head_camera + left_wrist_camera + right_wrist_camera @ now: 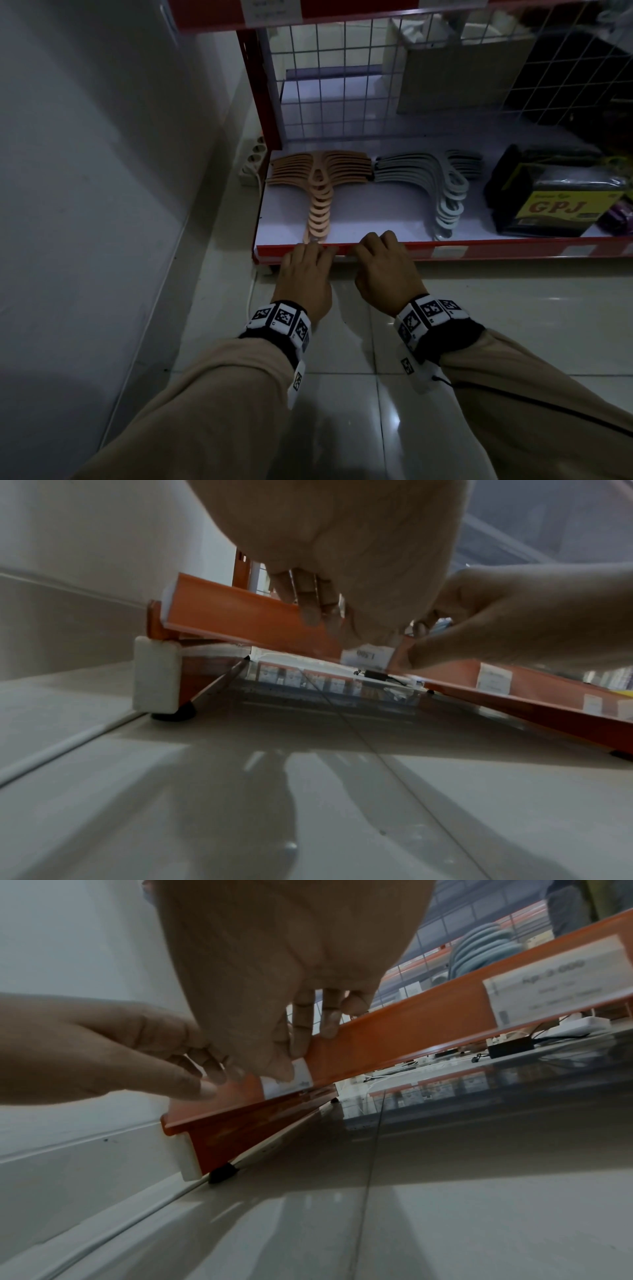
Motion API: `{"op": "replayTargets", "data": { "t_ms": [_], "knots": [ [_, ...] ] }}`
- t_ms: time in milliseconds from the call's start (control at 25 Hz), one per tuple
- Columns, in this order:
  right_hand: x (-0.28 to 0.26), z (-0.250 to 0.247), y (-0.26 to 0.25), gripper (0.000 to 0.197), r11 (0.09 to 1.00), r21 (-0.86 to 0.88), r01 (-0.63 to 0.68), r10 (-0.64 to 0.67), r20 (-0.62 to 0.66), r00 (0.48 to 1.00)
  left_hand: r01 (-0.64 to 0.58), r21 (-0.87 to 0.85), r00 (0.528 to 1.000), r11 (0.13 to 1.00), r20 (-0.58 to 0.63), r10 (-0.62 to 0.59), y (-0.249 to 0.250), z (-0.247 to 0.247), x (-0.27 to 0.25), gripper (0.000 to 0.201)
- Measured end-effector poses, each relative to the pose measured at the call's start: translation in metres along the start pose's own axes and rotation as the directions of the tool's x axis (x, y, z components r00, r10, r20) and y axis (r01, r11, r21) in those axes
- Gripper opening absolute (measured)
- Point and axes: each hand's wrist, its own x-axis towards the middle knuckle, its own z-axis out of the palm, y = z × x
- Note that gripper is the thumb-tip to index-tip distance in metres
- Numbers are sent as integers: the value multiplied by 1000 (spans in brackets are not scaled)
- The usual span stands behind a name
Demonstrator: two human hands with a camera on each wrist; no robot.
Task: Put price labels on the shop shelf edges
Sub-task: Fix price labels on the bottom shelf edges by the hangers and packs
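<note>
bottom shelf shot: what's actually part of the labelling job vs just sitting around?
In the job:
- price label, going onto the edge strip
- red shelf edge
- left hand, right hand, both at the strip around the label

Lying about:
- tan hangers
- grey hangers
- GPJ pack
- power strip
- earlier label

Price label (287, 1081) print blurred, half-covered

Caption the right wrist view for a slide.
Both hands, left hand and right hand, press a label onto the shelf edge.
</note>
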Motion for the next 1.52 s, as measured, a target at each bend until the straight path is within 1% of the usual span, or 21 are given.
{"op": "replayTargets", "data": {
  "t_ms": [160,320,400,520,560,640,680,760,840,880,920,1000,1040,1080,1160,1240,1280,1320,1400,1440,1520],
  "knots": [
    [0,0,2,35,1000,-5,7,-7,-4,1000,-9,7,1000,1000,14,9,0,-4,3,46],
    [4,0,2,29,1000,-4,-6,6,-21,1000,-8,-1,1000,1000,4,8,0,-5,1,44],
    [6,-2,6,24,995,80,-52,56,-50,997,18,-48,1000,999,-5,-18,0,-6,3,44],
    [7,-5,13,14,942,324,-87,124,-94,988,60,-157,997,986,-31,-66,-1,-8,6,36],
    [7,-7,15,12,899,427,-97,160,-114,980,75,-190,995,979,-43,-84,-1,-9,7,32],
    [8,-9,16,11,746,648,-152,305,-129,944,106,-257,991,961,-48,-122,-1,-9,8,27],
    [9,-10,16,12,651,737,-180,381,-113,918,117,-290,990,950,-40,-134,-2,-10,8,27],
    [13,-11,14,16,421,879,-222,472,-4,881,123,-348,990,929,-29,-141,-2,-10,9,28],
    [13,-9,9,21,149,961,-233,465,139,874,127,-396,989,909,-20,-147,-2,-12,9,31],
    [12,-8,5,23,65,970,-236,443,183,877,134,-416,988,899,-18,-156,-1,-12,9,32],
    [11,-6,2,25,37,970,-241,421,204,884,143,-429,986,892,-20,-167,-1,-12,9,32],
    [9,-1,-4,26,59,967,-247,380,207,902,160,-425,982,891,-21,-187,0,-11,9,28],
    [9,1,-6,25,92,964,-248,371,198,907,168,-410,982,897,-15,-191,0,-10,10,26],
    [9,2,-5,25,154,959,-237,371,166,914,172,-392,982,904,-9,-191,-1,-9,11,25],
    [8,0,-1,28,372,914,-159,347,22,938,166,-349,985,922,6,-175,-2,-9,12,23],
    [10,-5,4,33,631,774,-46,210,-114,971,138,-282,990,949,19,-138,-3,-10,12,23],
    [12,-7,5,32,735,678,1,125,-137,983,122,-247,992,961,20,-121,-3,-10,12,24],
    [15,-8,5,28,805,593,33,58,-133,989,110,-221,994,969,15,-109,-4,-11,11,24],
    [18,-11,5,21,864,500,49,13,-120,993,88,-180,996,980,-3,-90,-7,-12,11,25],
    [19,-11,6,18,865,501,38,29,-126,992,72,-148,997,986,-15,-75,-9,-13,11,26],
    [18,-11,9,12,820,572,7,107,-166,980,33,-74,999,997,-34,-35,-12,-15,9,27]
  ]
}}
